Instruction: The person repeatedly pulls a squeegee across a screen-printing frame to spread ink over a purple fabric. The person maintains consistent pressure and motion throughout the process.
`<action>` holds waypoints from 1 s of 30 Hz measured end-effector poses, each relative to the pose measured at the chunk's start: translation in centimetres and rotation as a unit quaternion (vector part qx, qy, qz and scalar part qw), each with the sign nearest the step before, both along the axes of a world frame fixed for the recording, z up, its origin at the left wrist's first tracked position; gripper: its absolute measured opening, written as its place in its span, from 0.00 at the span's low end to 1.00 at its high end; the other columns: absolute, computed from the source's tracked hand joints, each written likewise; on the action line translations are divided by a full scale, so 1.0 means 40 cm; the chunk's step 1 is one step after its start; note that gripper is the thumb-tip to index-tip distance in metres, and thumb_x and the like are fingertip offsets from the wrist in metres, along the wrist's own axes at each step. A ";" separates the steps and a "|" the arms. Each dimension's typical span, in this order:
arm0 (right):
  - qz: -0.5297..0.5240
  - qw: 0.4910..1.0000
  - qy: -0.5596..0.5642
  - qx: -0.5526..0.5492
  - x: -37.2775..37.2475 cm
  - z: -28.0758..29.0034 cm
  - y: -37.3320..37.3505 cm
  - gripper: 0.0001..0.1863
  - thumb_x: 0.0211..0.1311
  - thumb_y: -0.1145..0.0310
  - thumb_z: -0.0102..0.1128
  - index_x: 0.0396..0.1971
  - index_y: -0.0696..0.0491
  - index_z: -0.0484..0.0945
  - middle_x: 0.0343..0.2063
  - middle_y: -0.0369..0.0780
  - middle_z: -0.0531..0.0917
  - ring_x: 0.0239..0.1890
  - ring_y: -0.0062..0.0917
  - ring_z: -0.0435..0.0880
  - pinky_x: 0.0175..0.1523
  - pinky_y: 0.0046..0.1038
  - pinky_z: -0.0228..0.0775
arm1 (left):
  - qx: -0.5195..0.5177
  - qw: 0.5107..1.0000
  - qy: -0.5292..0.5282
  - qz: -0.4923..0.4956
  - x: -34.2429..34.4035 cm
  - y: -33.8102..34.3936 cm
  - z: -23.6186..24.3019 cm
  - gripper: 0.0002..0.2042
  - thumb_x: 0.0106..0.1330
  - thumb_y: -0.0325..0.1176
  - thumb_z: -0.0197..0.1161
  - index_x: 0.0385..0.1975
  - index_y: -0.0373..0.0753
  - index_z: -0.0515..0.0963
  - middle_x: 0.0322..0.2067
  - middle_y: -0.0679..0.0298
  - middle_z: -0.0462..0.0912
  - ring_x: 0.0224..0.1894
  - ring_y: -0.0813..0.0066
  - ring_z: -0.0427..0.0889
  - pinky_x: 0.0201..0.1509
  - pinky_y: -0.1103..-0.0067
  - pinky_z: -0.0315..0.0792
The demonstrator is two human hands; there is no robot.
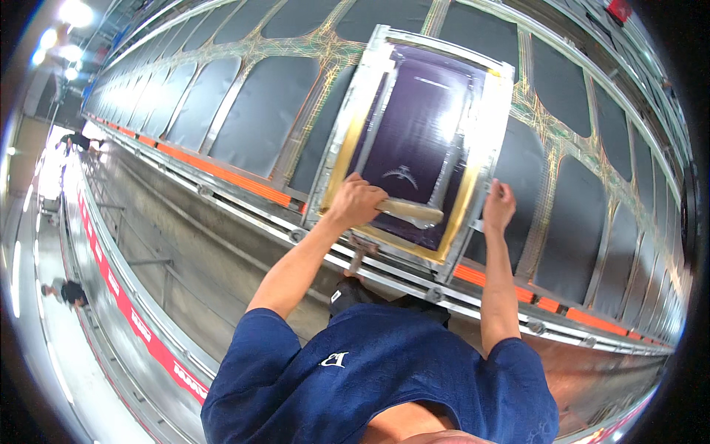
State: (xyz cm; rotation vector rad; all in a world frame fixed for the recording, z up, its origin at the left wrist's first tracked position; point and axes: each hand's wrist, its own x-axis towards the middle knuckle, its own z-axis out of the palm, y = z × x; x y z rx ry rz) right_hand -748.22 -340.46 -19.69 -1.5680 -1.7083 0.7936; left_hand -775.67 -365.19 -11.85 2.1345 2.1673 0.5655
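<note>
My left hand (356,201) is closed round one end of a pale squeegee (414,212), which lies crosswise over the lower part of a printing screen. The screen's dark purple mesh (418,126) carries a small light arc-shaped design near the squeegee. Around the mesh runs a metal screen frame (379,46) with yellowish tape along its inner edges. Beside the frame's right rail is my right hand (500,207), its fingers curled in. Whether anything is inside those fingers is hidden.
Dark fabric panels (277,103) with multicoloured streaked bands line the long sloping table. An orange strip (222,174) and a metal rail (259,212) follow its near edge. At left run a walkway and a red banner (122,296); a person (70,292) stands beyond.
</note>
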 end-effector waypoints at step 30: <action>0.322 0.939 -0.056 0.104 -0.679 0.219 0.281 0.25 0.62 0.48 0.68 0.50 0.52 0.83 0.48 0.43 0.86 0.56 0.40 0.81 0.60 0.38 0.72 | -0.031 0.997 -0.018 -0.069 -0.733 0.669 -0.097 0.10 0.51 0.36 0.75 0.34 0.47 0.87 0.29 0.61 0.87 0.34 0.60 0.86 0.46 0.64 0.74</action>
